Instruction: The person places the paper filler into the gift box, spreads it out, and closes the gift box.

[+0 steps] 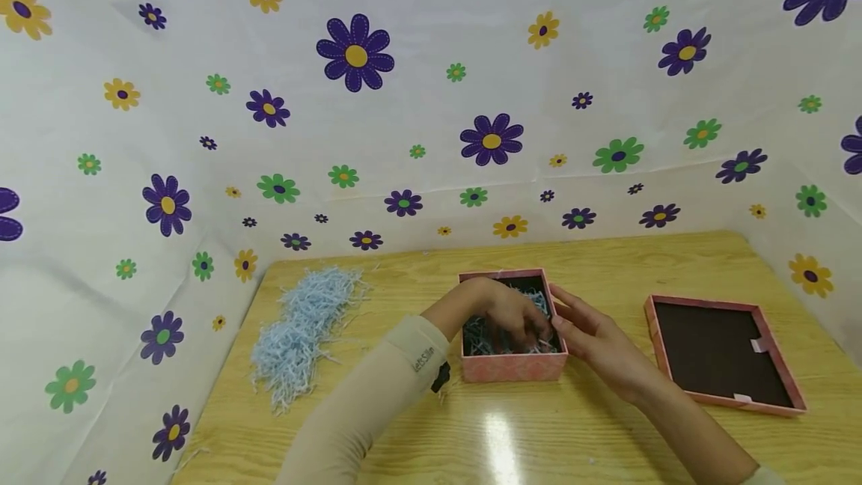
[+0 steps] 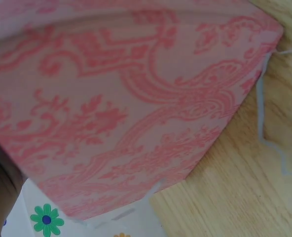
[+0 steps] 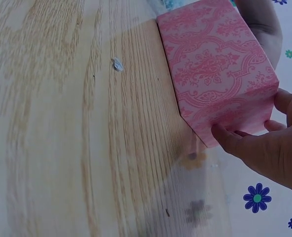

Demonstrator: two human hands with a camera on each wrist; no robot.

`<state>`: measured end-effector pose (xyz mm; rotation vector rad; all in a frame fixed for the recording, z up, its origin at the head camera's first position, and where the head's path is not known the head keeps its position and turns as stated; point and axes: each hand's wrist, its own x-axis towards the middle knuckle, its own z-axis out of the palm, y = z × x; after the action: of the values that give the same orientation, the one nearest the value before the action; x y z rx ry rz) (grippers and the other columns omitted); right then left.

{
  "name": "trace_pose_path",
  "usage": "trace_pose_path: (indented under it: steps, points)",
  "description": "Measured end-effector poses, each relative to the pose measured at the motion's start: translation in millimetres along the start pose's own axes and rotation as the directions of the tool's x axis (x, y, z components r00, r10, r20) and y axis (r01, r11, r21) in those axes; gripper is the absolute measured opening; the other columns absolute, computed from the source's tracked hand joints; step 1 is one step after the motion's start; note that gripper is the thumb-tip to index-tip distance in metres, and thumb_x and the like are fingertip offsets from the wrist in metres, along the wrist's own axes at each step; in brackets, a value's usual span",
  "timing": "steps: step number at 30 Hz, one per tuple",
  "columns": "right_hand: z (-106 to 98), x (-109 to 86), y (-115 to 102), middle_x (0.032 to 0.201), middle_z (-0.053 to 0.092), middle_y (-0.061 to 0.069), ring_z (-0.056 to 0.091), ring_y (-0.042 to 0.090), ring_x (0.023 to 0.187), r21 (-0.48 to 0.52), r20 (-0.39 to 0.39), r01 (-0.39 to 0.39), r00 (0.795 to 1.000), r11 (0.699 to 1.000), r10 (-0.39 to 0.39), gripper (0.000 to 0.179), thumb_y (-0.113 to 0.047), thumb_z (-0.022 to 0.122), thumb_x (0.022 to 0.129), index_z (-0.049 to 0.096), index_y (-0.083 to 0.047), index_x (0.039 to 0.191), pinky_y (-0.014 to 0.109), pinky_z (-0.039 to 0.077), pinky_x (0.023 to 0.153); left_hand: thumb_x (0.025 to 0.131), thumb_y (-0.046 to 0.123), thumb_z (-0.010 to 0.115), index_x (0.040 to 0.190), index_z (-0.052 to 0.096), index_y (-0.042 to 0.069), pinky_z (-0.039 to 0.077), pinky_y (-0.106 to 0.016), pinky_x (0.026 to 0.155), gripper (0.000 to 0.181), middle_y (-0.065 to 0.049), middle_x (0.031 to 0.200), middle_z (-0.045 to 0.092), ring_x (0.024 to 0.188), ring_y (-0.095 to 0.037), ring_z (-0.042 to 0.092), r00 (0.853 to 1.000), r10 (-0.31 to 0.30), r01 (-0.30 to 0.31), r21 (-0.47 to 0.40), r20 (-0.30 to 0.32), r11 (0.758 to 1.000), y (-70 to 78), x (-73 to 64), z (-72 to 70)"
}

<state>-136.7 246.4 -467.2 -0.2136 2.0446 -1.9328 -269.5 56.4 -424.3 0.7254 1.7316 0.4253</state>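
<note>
A: Where does the pink box [image 1: 513, 369] stand?

B: On the wood-grained surface [image 1: 572, 440], upright and uncovered, its mouth facing up. In the head view it sits close to the middle, a little toward twelve o'clock.

A: And how does it look?

B: Its outer walls are pale pink, printed all over with a deeper pink pattern of scrolls, flowers and leaves; both wrist views show that print clearly. The inside is dark, nearly black, and blue paper shreds [image 1: 480, 337] lie in it.

A: What about the left grip [image 1: 510, 313]?

B: It reaches into the box from seven o'clock, fingers pointing down among the shreds. The fingertips are partly hidden, so nobody can tell whether they pinch any paper.

A: And the right grip [image 1: 595, 339]?

B: It is relaxed and uncurled, thumb and fingers resting against the box's three o'clock wall.

A: Anything around the box?

B: Taking the box as the dial's centre, a loose heap of light blue shredded paper [image 1: 306, 328] lies at nine o'clock, well apart. At three o'clock a shallow pink lid [image 1: 714, 350] shows its dark inside and two pale tabs. A white sheet [image 1: 404, 133] with purple, yellow and green flowers hangs at twelve.
</note>
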Motion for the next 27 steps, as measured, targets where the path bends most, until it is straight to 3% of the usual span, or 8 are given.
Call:
trace_pose_path:
  steps: [6, 12, 17, 21, 27]
  points:
    - [0.8, 0.4, -1.2, 0.171, 0.017, 0.031, 0.031, 0.051, 0.152, -0.003, 0.009, 0.008, 1.000, 1.000, -0.008, 0.068, -0.031, 0.048, 0.115, 0.013, -0.019, 0.172, 0.058, 0.039, 0.116, 0.105, 0.003, 0.062, 0.132, 0.069, 0.018, 0.063, -0.042, 0.086, 0.032, -0.003, 0.124, 0.068, 0.107, -0.021, 0.072, 0.998, 0.056, -0.056, -0.020, 0.004, 0.998, 0.4, -22.4, -11.3]
    - [1.0, -0.7, -0.1, 0.171, 0.019, 0.030, 0.029, 0.051, 0.153, -0.011, 0.000, 0.016, 1.000, 1.000, -0.016, 0.069, -0.031, 0.049, 0.114, 0.013, -0.018, 0.172, 0.059, 0.038, 0.117, 0.101, -0.003, 0.064, 0.134, 0.068, 0.018, 0.062, -0.046, 0.090, 0.039, -0.006, 0.131, 0.065, 0.111, -0.027, 0.071, 0.990, 0.090, -0.095, -0.043, -0.104, 0.994, 3.8, -40.3, -24.6]
    - [0.8, -0.2, 1.9, 0.171, 0.019, 0.029, 0.025, 0.051, 0.155, -0.002, -0.001, 0.009, 1.000, 1.000, -0.009, 0.069, -0.030, 0.050, 0.114, 0.014, -0.018, 0.171, 0.054, 0.040, 0.117, 0.102, -0.003, 0.064, 0.140, 0.064, 0.017, 0.061, -0.046, 0.093, 0.043, -0.005, 0.137, 0.061, 0.117, -0.024, 0.067, 0.990, 0.055, -0.063, -0.053, -0.129, 0.997, 3.2, -32.8, -26.8]
    - [1.1, 0.0, 1.8, 0.171, 0.019, 0.029, 0.025, 0.051, 0.155, 0.000, -0.002, 0.003, 1.000, 1.000, -0.003, 0.069, -0.031, 0.051, 0.114, 0.014, -0.019, 0.172, 0.052, 0.041, 0.116, 0.103, 0.000, 0.063, 0.141, 0.064, 0.017, 0.061, -0.044, 0.092, 0.041, -0.004, 0.139, 0.060, 0.120, -0.015, 0.059, 0.991, 0.023, -0.024, -0.012, -0.130, 1.000, 1.3, -22.9, -24.8]
    - [0.2, -0.4, 0.7, 0.171, 0.019, 0.029, 0.022, 0.051, 0.156, -0.004, -0.008, 0.005, 1.000, 1.000, -0.005, 0.068, -0.030, 0.050, 0.114, 0.015, -0.020, 0.171, 0.054, 0.039, 0.117, 0.105, 0.005, 0.060, 0.144, 0.061, 0.018, 0.061, -0.043, 0.090, 0.041, -0.004, 0.141, 0.059, 0.120, -0.013, 0.058, 0.990, 0.020, -0.015, 0.031, -0.142, 0.999, -1.6, -16.3, -23.0]
